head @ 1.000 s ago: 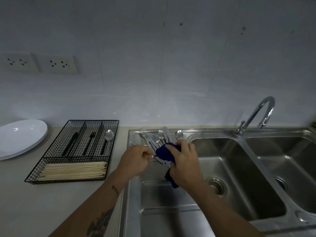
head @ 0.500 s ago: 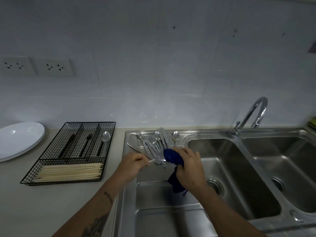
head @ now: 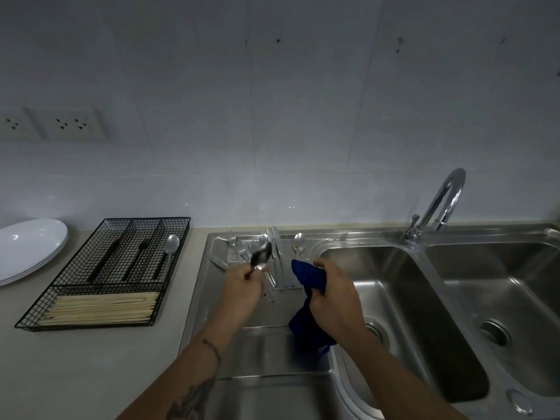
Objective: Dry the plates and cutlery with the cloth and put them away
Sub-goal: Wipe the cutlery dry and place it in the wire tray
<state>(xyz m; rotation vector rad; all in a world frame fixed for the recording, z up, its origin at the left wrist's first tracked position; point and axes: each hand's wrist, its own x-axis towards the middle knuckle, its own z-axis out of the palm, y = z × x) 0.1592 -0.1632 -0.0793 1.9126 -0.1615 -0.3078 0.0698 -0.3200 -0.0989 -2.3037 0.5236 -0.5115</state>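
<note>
My left hand [head: 244, 287] grips the handle of a spoon [head: 261, 256] whose bowl points up and away, lifted over the draining board. A dark blue cloth [head: 309, 278] is gripped by my right hand [head: 331, 294], just right of the spoon and apart from it, its tail hanging toward the sink. Several forks, knives and spoons [head: 277, 253] lie on the steel draining board [head: 212, 298] behind my hands. The black wire cutlery tray [head: 69, 275] on the counter to the left holds dark-handled pieces and one spoon [head: 171, 245]. White plates [head: 28, 247] are stacked at the far left.
A bundle of wooden chopsticks [head: 101, 307] fills the tray's front compartment. The double steel sink [head: 403, 313] with its tap [head: 439, 204] takes up the right side. Wall sockets [head: 65, 124] sit above the counter at left.
My left hand has pulled a spoon out of the cloth and lifted it leftward. My right hand keeps the cloth and has parted from the spoon.
</note>
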